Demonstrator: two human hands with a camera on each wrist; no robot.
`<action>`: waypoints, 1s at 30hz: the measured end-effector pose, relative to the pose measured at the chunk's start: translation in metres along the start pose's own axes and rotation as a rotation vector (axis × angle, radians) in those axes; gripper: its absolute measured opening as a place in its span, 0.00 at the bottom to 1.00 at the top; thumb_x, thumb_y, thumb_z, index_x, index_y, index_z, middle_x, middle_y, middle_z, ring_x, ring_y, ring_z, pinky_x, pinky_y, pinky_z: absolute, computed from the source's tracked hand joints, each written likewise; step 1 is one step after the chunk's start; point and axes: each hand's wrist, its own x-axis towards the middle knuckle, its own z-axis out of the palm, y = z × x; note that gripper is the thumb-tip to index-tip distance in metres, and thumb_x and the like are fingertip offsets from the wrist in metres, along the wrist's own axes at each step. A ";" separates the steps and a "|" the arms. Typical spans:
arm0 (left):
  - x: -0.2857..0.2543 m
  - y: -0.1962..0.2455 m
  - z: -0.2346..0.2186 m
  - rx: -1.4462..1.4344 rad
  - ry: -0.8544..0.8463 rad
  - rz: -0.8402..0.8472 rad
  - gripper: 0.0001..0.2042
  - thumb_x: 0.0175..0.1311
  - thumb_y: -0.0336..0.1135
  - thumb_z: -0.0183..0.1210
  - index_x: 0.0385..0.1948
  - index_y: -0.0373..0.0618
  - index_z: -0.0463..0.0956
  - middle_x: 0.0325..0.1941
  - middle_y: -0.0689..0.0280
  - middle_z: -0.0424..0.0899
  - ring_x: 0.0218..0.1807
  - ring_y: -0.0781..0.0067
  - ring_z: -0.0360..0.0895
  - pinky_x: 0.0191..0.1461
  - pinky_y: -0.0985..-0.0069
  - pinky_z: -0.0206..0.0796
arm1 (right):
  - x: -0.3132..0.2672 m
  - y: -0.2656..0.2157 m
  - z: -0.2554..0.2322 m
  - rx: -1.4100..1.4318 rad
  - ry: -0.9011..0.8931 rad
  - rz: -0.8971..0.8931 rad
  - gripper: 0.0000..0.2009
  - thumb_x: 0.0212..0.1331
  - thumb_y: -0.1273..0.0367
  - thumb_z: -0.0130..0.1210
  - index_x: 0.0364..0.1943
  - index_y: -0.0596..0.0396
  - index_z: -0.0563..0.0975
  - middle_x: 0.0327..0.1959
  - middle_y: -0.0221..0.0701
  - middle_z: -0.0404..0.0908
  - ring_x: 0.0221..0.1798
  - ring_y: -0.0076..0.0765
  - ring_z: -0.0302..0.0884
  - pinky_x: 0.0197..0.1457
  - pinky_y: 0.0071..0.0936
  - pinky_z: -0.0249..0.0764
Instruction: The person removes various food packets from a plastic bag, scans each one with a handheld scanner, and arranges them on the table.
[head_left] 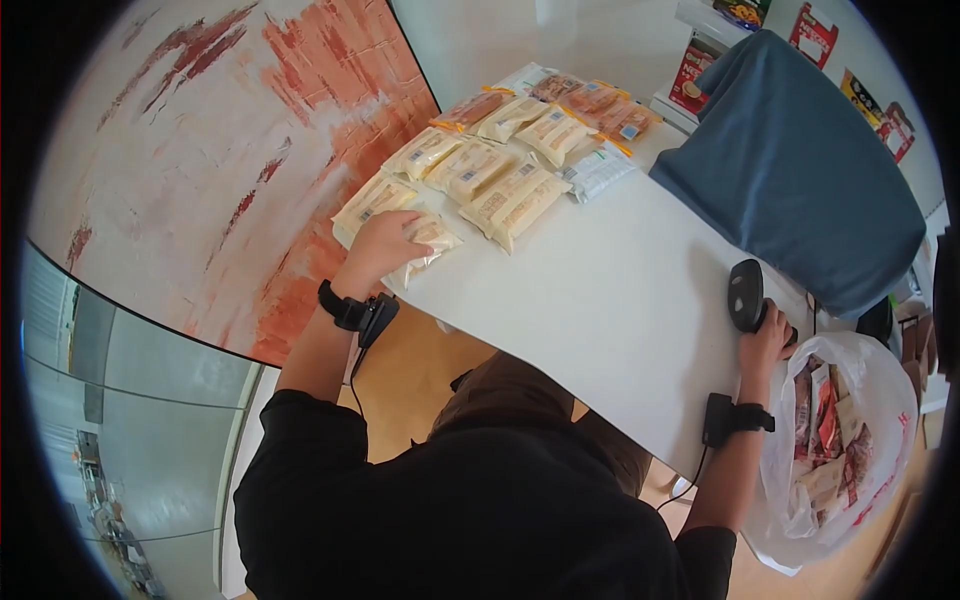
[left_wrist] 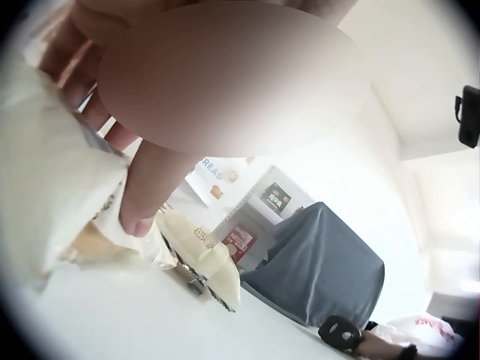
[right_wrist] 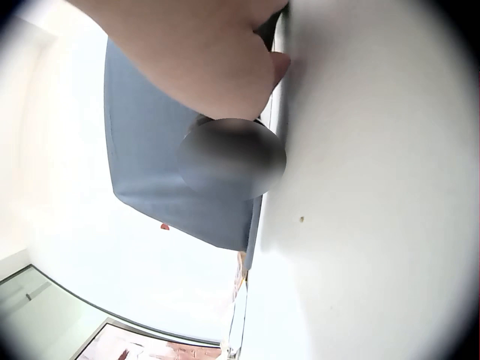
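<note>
My left hand (head_left: 384, 246) grips a cream-wrapped bread packet (head_left: 430, 236) at the near left corner of the white table. In the left wrist view the thumb (left_wrist: 142, 202) lies on the near side of the wrapper and the fingers reach over the far side. Beside it are more cream packets, one (head_left: 372, 200) just behind the hand and another (head_left: 512, 200) to its right. On the table's right side my right hand (head_left: 765, 340) holds a black barcode scanner (head_left: 746, 296) by its handle, head facing away from me. The right wrist view mostly hides the scanner.
Several orange-edged packets (head_left: 595, 97) and a white packet (head_left: 598, 172) lie at the table's back. A blue-grey cloth (head_left: 800, 170) drapes a bulky object at the right. A white plastic bag (head_left: 880, 400) of packaged food stands beside the right forearm. A large painting (head_left: 220, 150) stands left.
</note>
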 end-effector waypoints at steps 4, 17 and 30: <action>0.017 -0.010 0.004 -0.043 0.062 0.012 0.27 0.39 0.40 0.68 0.45 0.37 0.75 0.43 0.50 0.79 0.46 0.55 0.76 0.51 0.69 0.66 | -0.002 0.002 0.004 0.032 0.088 -0.017 0.27 0.45 0.77 0.48 0.56 0.46 0.68 0.53 0.32 0.70 0.62 0.47 0.59 0.63 0.68 0.38; 0.013 0.175 0.079 -0.800 -0.095 0.383 0.10 0.60 0.27 0.56 0.40 0.33 0.76 0.37 0.60 0.82 0.36 0.76 0.78 0.41 0.83 0.68 | -0.034 -0.010 -0.064 0.606 0.224 -0.260 0.20 0.43 0.84 0.43 0.44 0.61 0.74 0.50 0.43 0.73 0.54 0.51 0.69 0.57 0.36 0.66; 0.041 0.226 0.197 -1.218 -0.785 0.065 0.09 0.62 0.27 0.51 0.43 0.36 0.73 0.33 0.64 0.79 0.29 0.81 0.74 0.33 0.87 0.68 | -0.057 0.191 -0.099 -0.242 0.125 0.191 0.14 0.45 0.76 0.50 0.39 0.52 0.80 0.42 0.35 0.79 0.50 0.41 0.72 0.53 0.39 0.66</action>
